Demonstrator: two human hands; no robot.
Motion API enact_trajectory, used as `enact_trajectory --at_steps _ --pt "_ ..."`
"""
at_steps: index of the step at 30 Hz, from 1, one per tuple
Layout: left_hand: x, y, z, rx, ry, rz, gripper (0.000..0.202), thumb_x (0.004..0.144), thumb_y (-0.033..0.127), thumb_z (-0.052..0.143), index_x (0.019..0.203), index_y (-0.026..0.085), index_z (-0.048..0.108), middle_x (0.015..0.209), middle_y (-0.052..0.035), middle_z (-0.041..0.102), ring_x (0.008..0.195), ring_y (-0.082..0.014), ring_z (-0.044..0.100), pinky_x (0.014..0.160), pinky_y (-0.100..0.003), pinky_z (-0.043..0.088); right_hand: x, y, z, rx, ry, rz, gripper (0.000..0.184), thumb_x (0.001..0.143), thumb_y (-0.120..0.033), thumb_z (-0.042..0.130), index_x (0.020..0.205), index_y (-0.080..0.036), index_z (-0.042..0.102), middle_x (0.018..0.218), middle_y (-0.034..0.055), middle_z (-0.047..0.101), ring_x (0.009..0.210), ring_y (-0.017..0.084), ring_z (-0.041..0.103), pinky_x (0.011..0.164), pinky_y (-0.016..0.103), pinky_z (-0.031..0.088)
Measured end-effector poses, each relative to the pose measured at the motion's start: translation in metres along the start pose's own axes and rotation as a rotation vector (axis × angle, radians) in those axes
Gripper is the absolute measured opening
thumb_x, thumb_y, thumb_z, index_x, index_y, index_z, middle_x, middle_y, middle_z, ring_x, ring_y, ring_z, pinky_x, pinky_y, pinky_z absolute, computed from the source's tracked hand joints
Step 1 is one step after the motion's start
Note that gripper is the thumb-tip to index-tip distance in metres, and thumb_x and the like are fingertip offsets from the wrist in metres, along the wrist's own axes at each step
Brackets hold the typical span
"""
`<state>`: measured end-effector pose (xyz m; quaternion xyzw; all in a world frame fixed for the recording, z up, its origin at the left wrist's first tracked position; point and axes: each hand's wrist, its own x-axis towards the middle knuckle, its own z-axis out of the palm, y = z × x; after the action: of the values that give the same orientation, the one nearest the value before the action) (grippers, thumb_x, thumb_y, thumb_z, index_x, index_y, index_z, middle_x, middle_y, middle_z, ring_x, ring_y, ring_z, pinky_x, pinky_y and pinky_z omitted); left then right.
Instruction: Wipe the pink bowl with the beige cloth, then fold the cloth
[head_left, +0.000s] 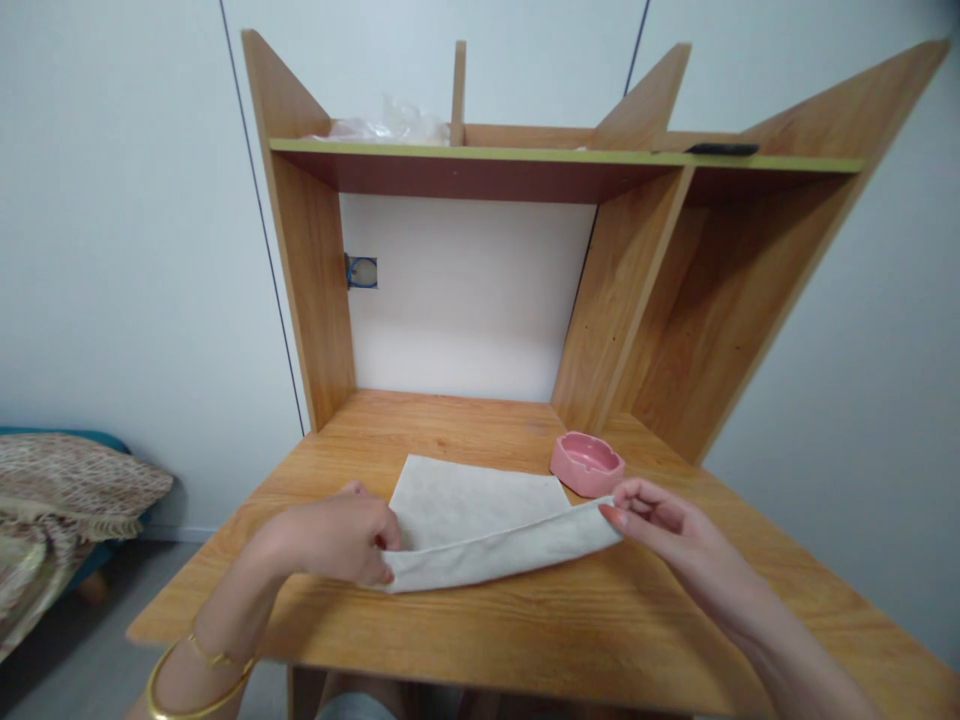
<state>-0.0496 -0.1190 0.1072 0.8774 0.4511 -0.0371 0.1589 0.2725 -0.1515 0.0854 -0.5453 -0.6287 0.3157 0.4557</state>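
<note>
A pale grey-white cloth (480,500) lies on the wooden desk, its near edge turned over into a long strip. My left hand (346,535) is closed on the left end of that strip, the fingertips partly tucked behind it. At the other end, my right hand (660,520) pinches the corner between thumb and fingers, and this end looks slightly higher than the left one. A pink ashtray (587,463) with notches in its rim stands just beyond my right hand, close to the cloth's right side.
Behind the desktop (480,640) rises a wooden shelf unit (630,310) with a clear plastic bag (394,125) and a dark flat object (722,149) on top. An open socket box (362,272) shows at the back left. A sofa with a patterned throw (67,495) stands left.
</note>
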Motion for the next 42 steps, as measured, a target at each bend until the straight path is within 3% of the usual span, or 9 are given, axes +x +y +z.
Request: enact_trajectory --at_steps 4,10,15,18,23,27,34,38,42 --pt "-0.004 -0.005 0.000 -0.133 -0.086 0.157 0.018 0.068 0.034 0.059 0.072 0.019 0.067 0.072 0.0008 0.065 0.072 -0.0141 0.054 0.070 -0.022 0.039 -0.004 0.002 -0.010 0.016 -0.015 0.040 0.038 0.060 -0.057 0.063 0.065 -0.020 0.055 0.066 0.0036 0.057 0.064 0.016 0.053 0.060 0.027 0.044" --pt "0.016 -0.013 -0.003 -0.161 -0.111 0.102 0.022 0.070 0.031 0.052 0.077 0.015 0.065 0.072 0.0017 0.064 0.064 -0.0109 0.052 0.057 -0.019 0.037 0.006 0.012 -0.009 -0.040 -0.048 0.085 0.039 0.060 -0.057 0.062 0.068 -0.020 0.055 0.067 0.0028 0.057 0.064 0.015 0.052 0.062 0.028 0.043" --pt "0.047 -0.019 -0.010 -0.011 -0.012 -0.033 0.019 0.068 0.028 0.049 0.069 0.015 0.063 0.067 0.0000 0.063 0.061 -0.0131 0.052 0.054 -0.021 0.034 0.035 0.038 0.000 -0.186 0.016 0.038 0.027 0.063 -0.045 0.057 0.061 -0.020 0.048 0.054 -0.0019 0.049 0.053 0.012 0.046 0.051 0.024 0.035" --pt "0.068 -0.019 -0.009 0.083 0.072 -0.122 0.019 0.069 0.027 0.049 0.069 0.016 0.064 0.071 -0.0029 0.066 0.064 -0.0154 0.055 0.059 -0.024 0.037 0.049 0.048 0.009 -0.427 0.064 0.051 0.012 0.068 -0.029 0.051 0.062 -0.020 0.047 0.052 -0.0026 0.047 0.051 0.012 0.045 0.049 0.023 0.031" --pt "0.095 -0.020 -0.001 0.142 0.134 -0.229 0.014 0.068 0.025 0.054 0.070 0.018 0.066 0.081 -0.0070 0.069 0.077 -0.0207 0.061 0.074 -0.031 0.041 0.058 0.042 0.025 -0.886 0.133 0.121 0.008 0.076 -0.022 0.046 0.073 -0.018 0.052 0.069 0.0041 0.059 0.062 0.015 0.054 0.052 0.024 0.028" --pt "0.103 -0.019 0.000 0.167 0.167 -0.272 0.014 0.070 0.023 0.054 0.073 0.019 0.067 0.088 -0.0091 0.069 0.085 -0.0235 0.062 0.081 -0.035 0.040 0.061 0.031 0.036 -1.077 0.100 0.172 0.015 0.081 -0.024 0.041 0.085 -0.017 0.054 0.079 0.0103 0.062 0.073 0.022 0.058 0.054 0.027 0.030" --pt "0.109 -0.021 0.005 0.189 0.212 -0.322 0.020 0.073 0.021 0.050 0.086 0.016 0.065 0.097 -0.0137 0.066 0.094 -0.0268 0.059 0.085 -0.041 0.037 0.064 0.030 0.043 -1.143 0.084 0.186 0.025 0.084 -0.018 0.034 0.099 -0.012 0.052 0.085 0.0158 0.063 0.081 0.027 0.060 0.060 0.031 0.037" --pt "0.114 -0.025 0.010 0.149 0.418 -0.324 0.037 0.079 0.030 0.047 0.115 0.019 0.050 0.120 -0.0123 0.054 0.105 -0.0255 0.053 0.089 -0.040 0.035 0.054 0.031 0.043 -1.099 0.096 0.191 0.029 0.085 -0.020 0.034 0.110 -0.014 0.046 0.088 0.0147 0.063 0.079 0.025 0.061 0.062 0.032 0.039" --pt "0.118 -0.027 0.009 0.037 0.556 -0.245 0.029 0.084 0.033 0.041 0.106 0.019 0.053 0.113 -0.0090 0.058 0.099 -0.0198 0.055 0.085 -0.031 0.037 0.039 0.030 0.035 -1.109 0.069 0.245 0.025 0.086 -0.028 0.033 0.100 -0.018 0.052 0.087 0.0133 0.065 0.078 0.027 0.062 0.061 0.033 0.039"
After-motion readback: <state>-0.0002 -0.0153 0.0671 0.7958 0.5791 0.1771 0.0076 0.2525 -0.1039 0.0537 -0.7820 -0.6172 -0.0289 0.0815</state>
